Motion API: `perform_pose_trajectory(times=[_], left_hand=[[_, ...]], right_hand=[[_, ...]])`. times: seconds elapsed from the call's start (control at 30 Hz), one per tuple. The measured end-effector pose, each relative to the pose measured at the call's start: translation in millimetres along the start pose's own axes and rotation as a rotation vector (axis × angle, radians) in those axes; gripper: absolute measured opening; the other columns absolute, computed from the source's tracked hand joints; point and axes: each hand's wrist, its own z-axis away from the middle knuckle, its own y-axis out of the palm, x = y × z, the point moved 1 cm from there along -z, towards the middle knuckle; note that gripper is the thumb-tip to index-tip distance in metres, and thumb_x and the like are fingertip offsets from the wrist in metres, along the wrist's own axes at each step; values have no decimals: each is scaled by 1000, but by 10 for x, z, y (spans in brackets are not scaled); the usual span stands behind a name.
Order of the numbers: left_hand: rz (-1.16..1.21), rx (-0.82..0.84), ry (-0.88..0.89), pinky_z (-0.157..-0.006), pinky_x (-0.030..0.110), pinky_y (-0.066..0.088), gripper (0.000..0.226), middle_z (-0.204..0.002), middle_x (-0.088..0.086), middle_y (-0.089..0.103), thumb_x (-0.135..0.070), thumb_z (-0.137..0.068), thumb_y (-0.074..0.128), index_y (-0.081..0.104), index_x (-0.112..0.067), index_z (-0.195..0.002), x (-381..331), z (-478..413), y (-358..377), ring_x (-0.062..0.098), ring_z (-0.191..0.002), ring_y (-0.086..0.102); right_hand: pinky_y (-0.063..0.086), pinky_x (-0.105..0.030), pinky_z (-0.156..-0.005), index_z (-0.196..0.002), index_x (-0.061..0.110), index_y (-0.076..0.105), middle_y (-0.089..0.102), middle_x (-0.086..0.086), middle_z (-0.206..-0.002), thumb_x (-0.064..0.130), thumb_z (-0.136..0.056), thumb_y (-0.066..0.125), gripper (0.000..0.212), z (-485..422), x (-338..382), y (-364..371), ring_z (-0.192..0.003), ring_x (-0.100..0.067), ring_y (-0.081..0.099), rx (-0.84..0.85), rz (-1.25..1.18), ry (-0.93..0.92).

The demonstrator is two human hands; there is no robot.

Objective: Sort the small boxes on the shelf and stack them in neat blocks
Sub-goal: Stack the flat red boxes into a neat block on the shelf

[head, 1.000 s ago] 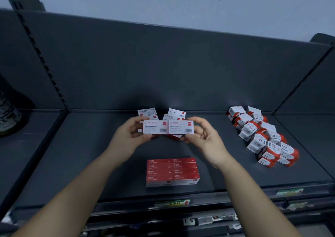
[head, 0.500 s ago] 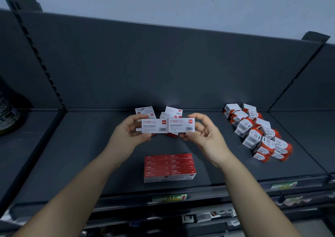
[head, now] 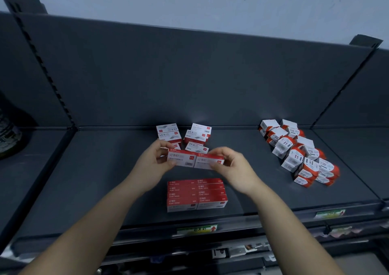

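Note:
My left hand (head: 150, 163) and my right hand (head: 233, 168) each pinch one small red-and-white staple box, the left box (head: 181, 158) and the right box (head: 207, 161) held end to end above the dark shelf (head: 88, 180). Below them, near the shelf's front, lies a neat red block of stacked boxes (head: 196, 194), two wide. Behind my hands several loose white-topped staple boxes (head: 195, 137) lie unsorted by the back panel.
A jumbled heap of smaller red-and-white boxes (head: 299, 152) sits at the right of the shelf. A dark round object (head: 8, 136) stands on the neighbouring shelf at far left. Price labels (head: 196, 229) line the front rail.
The two held boxes have tilted forward, so their red tops now show, and they sit a little lower and nearer the red block. My view has shifted slightly.

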Motion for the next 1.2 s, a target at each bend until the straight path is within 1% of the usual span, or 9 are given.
perform_pose_trajectory(times=[0.13, 0.23, 0.33, 0.47, 0.6, 0.7, 0.87, 1.03, 1.2], left_hand=[[-113, 34, -65, -74, 24, 52, 17, -96, -5, 72, -5, -89, 66, 55, -16, -95, 152, -9, 35, 10, -96, 66], [-166, 43, -102, -72, 27, 52, 12, -96, -6, 72, -12, -91, 65, 55, -17, -94, 260, 28, 69, 10, -93, 67], [-141, 45, -118, -69, 22, 51, 7, -101, -9, 69, -19, -95, 60, 56, -22, -100, 303, 74, 95, 9, -91, 68], [-146, 87, -93, -79, 24, 53, 15, -113, -11, 64, -27, -98, 54, 59, -34, -110, 352, 103, 99, 8, -99, 65], [-91, 139, -94, -77, 24, 56, 22, -111, -7, 67, -29, -94, 60, 61, -34, -115, 374, 153, 113, 7, -95, 68], [-91, 175, -73, -75, 20, 55, 39, -115, -10, 64, -31, -84, 72, 59, -35, -120, 364, 204, 115, 0, -97, 66], [-73, 172, -76, -75, 25, 57, 42, -113, -7, 65, -41, -76, 72, 61, -34, -116, 367, 223, 109, 5, -95, 68], [-89, 168, -72, -74, 26, 58, 34, -105, -2, 71, -42, -76, 71, 66, -29, -107, 391, 235, 113, 10, -90, 71], [-86, 154, -99, -73, 23, 57, 30, -104, -3, 71, -35, -80, 73, 68, -27, -108, 399, 218, 100, 8, -90, 71]], right_hand=[[57, -33, -80, -97, 33, 63, 70, 9, -101, 20, -92, 67, 14, -12, -141, 60, -90, -8, 67, 41, 151, 68], [56, -28, -77, -100, 30, 64, 69, 9, -102, 23, -95, 63, 9, 11, -218, 79, -89, -7, 67, 72, 176, 109], [54, -25, -76, -106, 27, 67, 70, 9, -104, 25, -97, 59, 12, 42, -245, 79, -90, -7, 67, 69, 135, 127], [56, -25, -79, -111, 30, 67, 71, 8, -103, 33, -96, 59, 17, 85, -249, 96, -90, -7, 68, 123, 107, 127], [55, -26, -87, -123, 34, 59, 58, 11, -120, 43, -85, 73, 42, 138, -260, 118, -104, -7, 63, 187, 77, 122], [54, -22, -90, -129, 36, 54, 50, 16, -124, 41, -80, 77, 54, 171, -247, 108, -111, -5, 57, 220, 123, 109], [51, -14, -82, -125, 32, 57, 54, 13, -121, 36, -82, 77, 48, 190, -229, 106, -105, 0, 59, 219, 114, 82], [55, -22, -81, -119, 33, 62, 62, 10, -117, 41, -79, 78, 44, 198, -252, 113, -99, -5, 65, 224, 62, 105], [55, -20, -79, -118, 35, 62, 64, 11, -114, 43, -78, 78, 44, 191, -249, 91, -97, -3, 66, 230, 93, 116]])
